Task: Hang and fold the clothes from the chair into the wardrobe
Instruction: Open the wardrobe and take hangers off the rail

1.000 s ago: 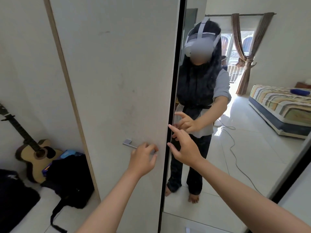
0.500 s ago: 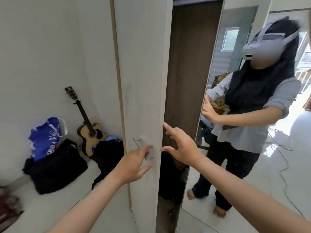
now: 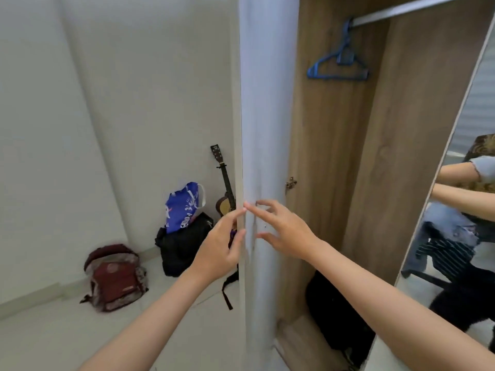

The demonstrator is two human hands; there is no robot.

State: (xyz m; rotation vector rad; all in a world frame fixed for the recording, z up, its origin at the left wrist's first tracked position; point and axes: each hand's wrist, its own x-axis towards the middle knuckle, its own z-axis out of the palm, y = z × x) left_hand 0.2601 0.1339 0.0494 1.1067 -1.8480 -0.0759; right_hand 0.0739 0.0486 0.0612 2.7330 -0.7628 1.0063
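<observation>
The wardrobe door (image 3: pixel 263 156) stands edge-on between the two hands. The left hand (image 3: pixel 219 247) lies against its outer face, fingers straight, gripping nothing. The right hand (image 3: pixel 281 231) hovers at its inner face, fingers spread and loose, holding nothing. Inside the wardrobe (image 3: pixel 375 145), blue hangers (image 3: pixel 338 62) hang on the rail (image 3: pixel 407 10). The clothes (image 3: pixel 450 236) show in the mirror (image 3: pixel 466 183), draped over the chair.

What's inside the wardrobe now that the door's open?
Inside the wardrobe, blue hangers hang bare on a metal rail, and a dark bag-like shape sits on the floor. The door, which both hands touch, hides the left part; upper shelves are out of view.
</observation>
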